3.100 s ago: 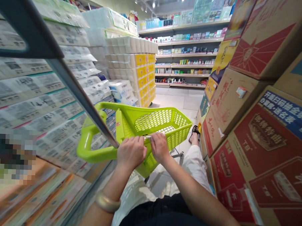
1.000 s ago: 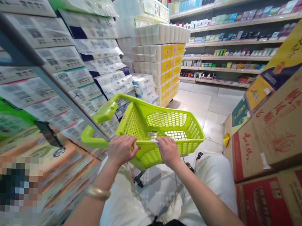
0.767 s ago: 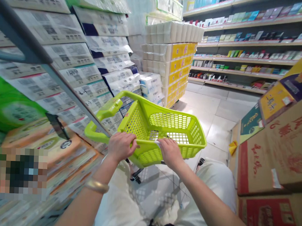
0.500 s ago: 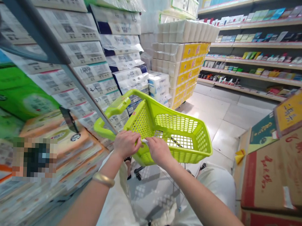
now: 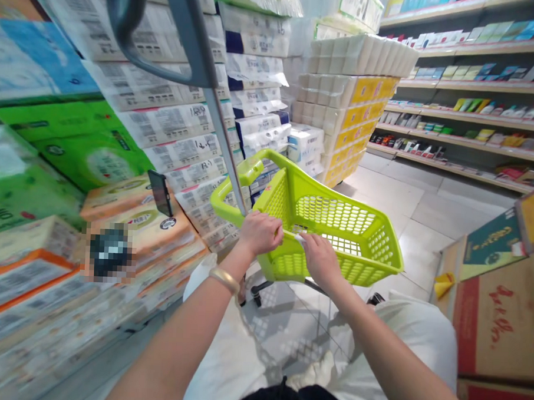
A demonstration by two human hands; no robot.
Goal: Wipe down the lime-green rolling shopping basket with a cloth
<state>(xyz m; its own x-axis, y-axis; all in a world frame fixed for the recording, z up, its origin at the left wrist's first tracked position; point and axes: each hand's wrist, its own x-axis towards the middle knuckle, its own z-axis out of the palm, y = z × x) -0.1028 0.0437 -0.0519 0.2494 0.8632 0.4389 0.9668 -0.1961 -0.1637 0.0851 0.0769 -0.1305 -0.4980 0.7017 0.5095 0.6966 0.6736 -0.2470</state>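
A lime-green shopping cart [image 5: 350, 209] with a perforated basket stands in front of me, and its inside shows no goods. My left hand [image 5: 261, 232] is closed at the near rim, beside the base of the cart's handle [image 5: 223, 192]; its fingertips are hidden. A gold bangle [image 5: 225, 279] circles that wrist. My right hand [image 5: 321, 260] lies further along the same rim, fingers closed on a small white piece [image 5: 299, 239] whose kind I cannot make out. A metal pole [image 5: 227, 145] with a grey loop grip [image 5: 202, 61] slants down to just above my left hand.
Stacked tissue packs [image 5: 182, 114] line the left, with a dark phone-like object [image 5: 160, 192] and a pixelated patch on the orange ones. Yellow-and-white packs [image 5: 363, 121] stand behind the cart. Shelves of small goods [image 5: 476, 79] fill the back right; cardboard boxes [image 5: 496, 310] rise at right.
The whole view has shifted, so cart, hands and packs appear further right. The white piece shows slightly further from my left hand. Both hands stay at the cart's near rim.
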